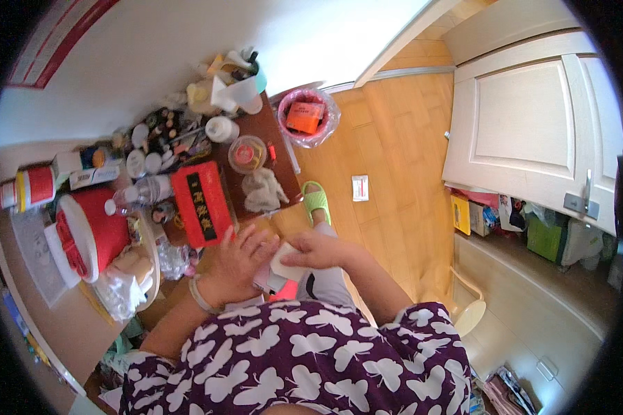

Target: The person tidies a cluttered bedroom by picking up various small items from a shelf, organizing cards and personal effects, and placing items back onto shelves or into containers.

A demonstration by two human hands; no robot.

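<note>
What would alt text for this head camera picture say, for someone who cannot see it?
Seen from above, a person's left hand and right hand meet over a small white pad at the edge of a cluttered brown table. A red box lies just beyond the hands, and a green slipper shows on the wooden floor.

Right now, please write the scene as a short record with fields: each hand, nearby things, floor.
left hand: lies flat on a small object at the table edge, bracelet on wrist
right hand: fingers hold a white pad
beside the hands: red box, crumpled cloth
table: brown, crowded with jars and bottles
floor: wood, with a green slipper and a lined bin
</note>
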